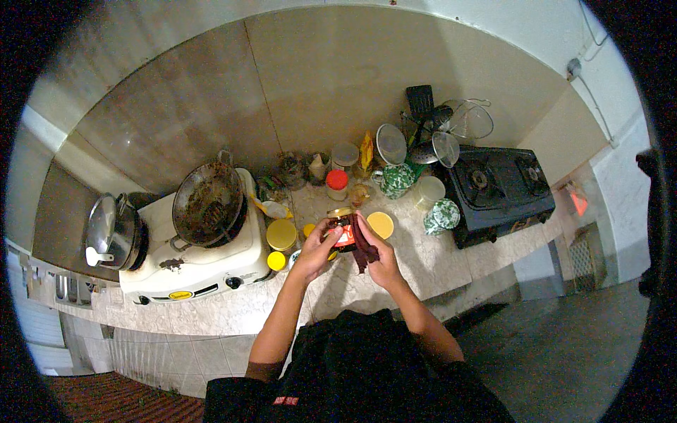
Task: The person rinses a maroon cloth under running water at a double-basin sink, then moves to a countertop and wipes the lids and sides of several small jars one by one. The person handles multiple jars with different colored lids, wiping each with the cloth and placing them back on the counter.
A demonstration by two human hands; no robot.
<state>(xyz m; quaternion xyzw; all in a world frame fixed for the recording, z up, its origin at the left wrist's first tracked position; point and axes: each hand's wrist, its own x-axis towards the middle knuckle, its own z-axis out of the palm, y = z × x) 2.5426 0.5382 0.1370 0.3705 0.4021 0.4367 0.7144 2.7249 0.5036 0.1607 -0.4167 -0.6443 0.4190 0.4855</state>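
Observation:
In front of my chest, above the counter, my left hand grips a glass jar with dark contents, a gold lid and a red label that bears writing. Against the jar's right side, my right hand holds a dark maroon cloth, whose lower end hangs down. Just beyond my right hand lies a round yellow lid or container top. Left of my left hand stand a gold-lidded container and a smaller yellow-lidded jar. Part of another yellow lid shows behind my left hand.
A cream gas stove carries a dirty wok and a lidded steel pot. To the right sits a black gas stove. Green-speckled enamel mugs, a red-lidded jar and black cooking utensils stand on the tiled counter.

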